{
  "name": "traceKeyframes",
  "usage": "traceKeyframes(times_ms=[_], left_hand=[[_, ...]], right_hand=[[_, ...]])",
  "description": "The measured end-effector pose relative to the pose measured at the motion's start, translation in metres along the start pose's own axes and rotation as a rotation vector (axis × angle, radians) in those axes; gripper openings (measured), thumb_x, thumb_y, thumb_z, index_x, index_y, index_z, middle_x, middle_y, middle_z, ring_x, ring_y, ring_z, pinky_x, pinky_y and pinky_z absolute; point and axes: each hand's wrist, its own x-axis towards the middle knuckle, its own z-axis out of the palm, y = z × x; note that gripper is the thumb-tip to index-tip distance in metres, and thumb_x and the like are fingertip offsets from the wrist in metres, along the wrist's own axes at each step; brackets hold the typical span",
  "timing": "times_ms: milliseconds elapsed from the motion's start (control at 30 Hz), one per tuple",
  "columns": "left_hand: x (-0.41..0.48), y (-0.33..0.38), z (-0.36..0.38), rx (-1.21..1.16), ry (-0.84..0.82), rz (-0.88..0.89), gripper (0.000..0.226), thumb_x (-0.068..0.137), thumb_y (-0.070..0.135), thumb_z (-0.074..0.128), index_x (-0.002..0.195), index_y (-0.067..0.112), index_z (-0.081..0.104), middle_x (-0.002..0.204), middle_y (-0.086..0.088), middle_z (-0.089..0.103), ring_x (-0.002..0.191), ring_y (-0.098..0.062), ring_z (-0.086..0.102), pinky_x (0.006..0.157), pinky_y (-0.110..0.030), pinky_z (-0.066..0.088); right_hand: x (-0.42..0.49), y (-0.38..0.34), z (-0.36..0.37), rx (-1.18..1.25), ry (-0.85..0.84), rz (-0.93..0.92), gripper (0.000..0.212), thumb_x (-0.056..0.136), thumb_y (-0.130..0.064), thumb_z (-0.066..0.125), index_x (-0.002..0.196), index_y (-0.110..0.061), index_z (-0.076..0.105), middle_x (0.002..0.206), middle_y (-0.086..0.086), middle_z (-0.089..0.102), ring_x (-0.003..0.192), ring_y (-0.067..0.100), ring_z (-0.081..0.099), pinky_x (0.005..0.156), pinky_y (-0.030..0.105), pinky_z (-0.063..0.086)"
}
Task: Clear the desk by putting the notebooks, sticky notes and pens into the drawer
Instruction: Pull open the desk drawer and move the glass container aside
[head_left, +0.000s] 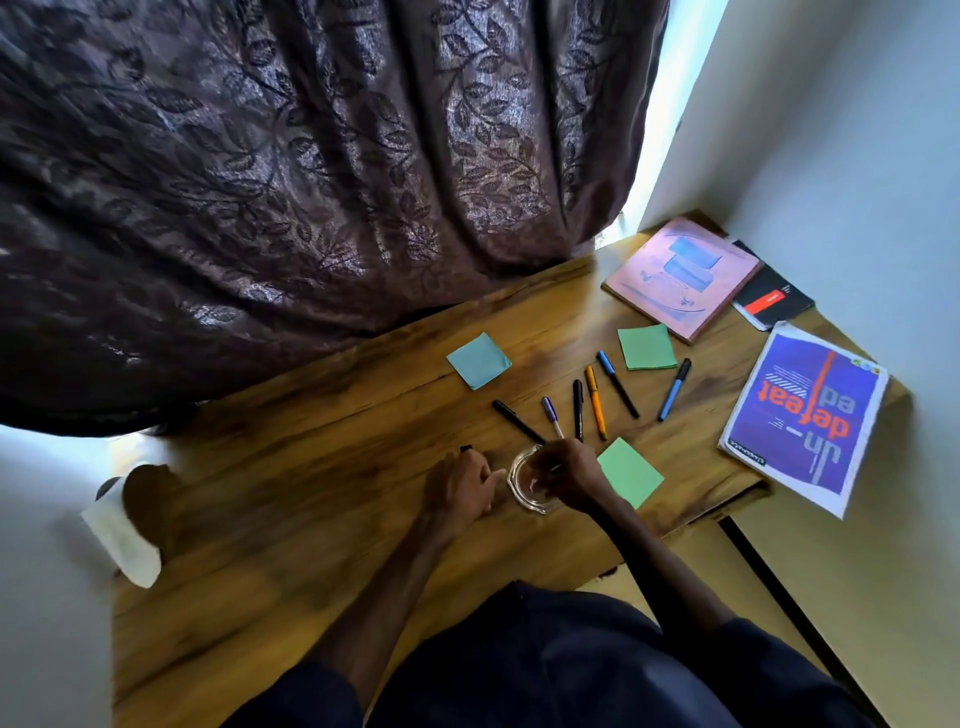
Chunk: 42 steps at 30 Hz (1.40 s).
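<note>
My left hand (457, 488) rests on the wooden desk (311, 509) with fingers curled; a short black pen end (466, 448) pokes out above its knuckles. My right hand (566, 475) curls over the rim of a clear glass dish (519, 486). Just beyond lie several pens fanned out: black (517, 421), purple (550, 414), black (578, 408), orange (596, 400), blue-capped (616, 383) and blue (674, 388). Sticky pads: blue (478, 360), green (647, 347), green (631, 470) beside my right wrist. Notebooks at the right: pink (683, 275), small black (774, 301), purple (808, 415).
A dark leaf-patterned curtain (311, 182) hangs over the desk's far edge. White walls close in on the right and left. A white and brown object (130, 525) sits at the desk's left edge. A paler wooden surface (685, 556) shows below the desk's right edge.
</note>
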Motion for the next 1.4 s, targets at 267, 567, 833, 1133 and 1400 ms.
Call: traceKeyframes(times_ms=[267,567,833,1133,1400], left_hand=[[0.012,0.013,0.016,-0.009,-0.038,-0.018,0.043,0.092,0.013,0.067,0.131,0.029,0.059,0.138,0.003,0.057,0.125,-0.017,0.054,0.101,-0.033,0.05],[0.012,0.001,0.025,-0.07,0.003,-0.161,0.021,0.097,0.02,0.063,0.117,0.023,0.066,0.125,0.002,0.066,0.117,-0.015,0.059,0.096,-0.027,0.049],[0.005,0.004,0.026,-0.087,0.088,-0.235,0.017,0.099,0.02,0.059,0.114,0.025,0.065,0.12,0.006,0.067,0.114,-0.014,0.061,0.094,-0.031,0.051],[-0.013,0.083,0.039,-0.209,0.136,0.053,0.015,0.096,0.017,0.061,0.107,0.023,0.068,0.107,0.009,0.069,0.095,-0.006,0.061,0.079,-0.021,0.052],[-0.054,0.165,0.102,-0.435,-0.112,0.257,0.014,0.089,0.026,0.064,0.102,0.027,0.07,0.1,0.01,0.074,0.086,-0.008,0.071,0.076,-0.029,0.06]], right_hand=[[0.026,0.013,-0.017,-0.025,0.029,0.014,0.033,0.08,0.005,0.077,0.109,-0.009,0.072,0.105,0.004,0.072,0.093,0.016,0.071,0.072,0.027,0.06],[0.047,0.011,-0.006,-0.113,-0.038,-0.169,0.021,0.083,-0.001,0.075,0.101,-0.013,0.073,0.097,-0.002,0.072,0.084,0.01,0.071,0.059,0.019,0.057],[0.029,0.031,0.004,0.001,0.001,-0.269,0.013,0.088,-0.01,0.074,0.1,-0.013,0.072,0.093,-0.002,0.074,0.08,0.008,0.073,0.065,0.021,0.061],[-0.041,0.069,-0.032,0.093,0.219,-0.092,0.008,0.082,-0.01,0.073,0.088,-0.013,0.077,0.082,-0.006,0.075,0.068,0.006,0.069,0.06,0.009,0.048],[-0.154,0.139,-0.074,0.282,0.331,0.16,0.006,0.087,-0.01,0.072,0.088,-0.015,0.075,0.075,-0.005,0.075,0.061,0.005,0.07,0.054,0.016,0.05]])
